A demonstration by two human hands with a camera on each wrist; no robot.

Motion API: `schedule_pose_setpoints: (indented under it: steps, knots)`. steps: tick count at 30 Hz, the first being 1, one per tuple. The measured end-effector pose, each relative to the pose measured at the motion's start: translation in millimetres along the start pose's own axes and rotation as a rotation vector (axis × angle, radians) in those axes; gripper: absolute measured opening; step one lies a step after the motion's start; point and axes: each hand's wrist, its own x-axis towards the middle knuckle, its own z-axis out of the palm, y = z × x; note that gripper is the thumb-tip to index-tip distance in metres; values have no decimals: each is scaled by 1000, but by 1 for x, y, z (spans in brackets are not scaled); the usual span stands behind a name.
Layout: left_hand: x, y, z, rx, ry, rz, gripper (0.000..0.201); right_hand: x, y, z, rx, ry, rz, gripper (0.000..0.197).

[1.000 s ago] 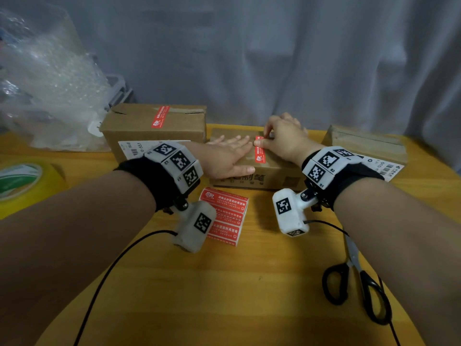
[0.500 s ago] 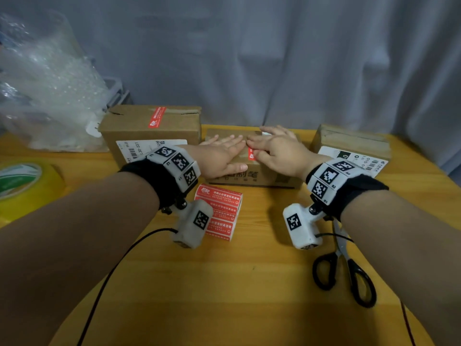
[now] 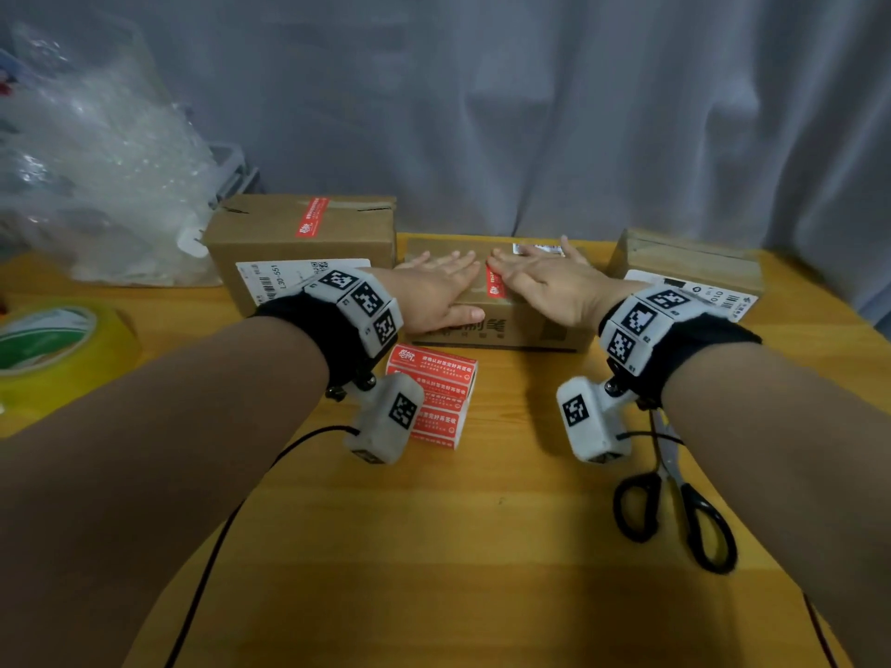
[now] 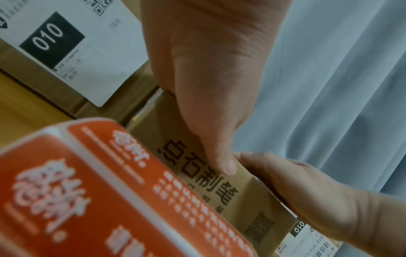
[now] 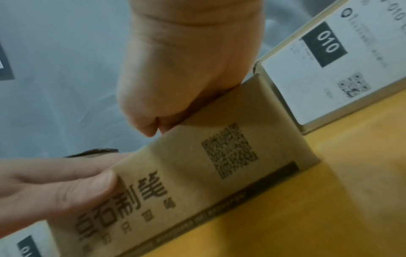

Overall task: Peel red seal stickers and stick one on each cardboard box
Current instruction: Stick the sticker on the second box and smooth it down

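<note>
Three cardboard boxes sit along the far edge of the wooden table (image 3: 434,547). Middle box (image 3: 525,325): both hands lie flat on its top, fingers straight and spread. Left hand (image 3: 434,291) has its thumb down the printed front face; right hand (image 3: 545,282) lies just beside it. A red seal sticker (image 3: 494,285) shows in the narrow gap between the two hands, stuck over the top front edge of this box. Left box (image 3: 299,233), taller, carries its own red sticker (image 3: 312,216) across the top seam. Right box (image 3: 684,257) shows a white shipping label, no red visible. Sticker sheet (image 3: 441,397) lies on the table just before the middle box. Scissors (image 3: 675,503) near the right forearm; tape roll (image 3: 53,349) and bubble wrap (image 3: 96,176) far left.
</note>
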Motion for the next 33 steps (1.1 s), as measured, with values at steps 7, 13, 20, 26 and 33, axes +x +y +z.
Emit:
schedule_pose_setpoints:
  steps: [7, 13, 20, 26, 33]
  knots:
    - [2, -1, 3, -11, 18, -1, 74, 10, -2, -1, -58, 24, 52, 50]
    - [2, -1, 4, -13, 31, 5, 74, -20, 1, 6, 117, 146, -144, 56]
    - [1, 1, 5, -4, 41, -12, 74, -34, -3, 9, 146, 236, -208, 57]
    - [1, 2, 3, -7, 39, -16, 73, -15, -6, 11, 37, 104, -33, 58]
    - [3, 7, -1, 29, 41, -48, 73, 8, -13, 3, -30, 14, 48, 51]
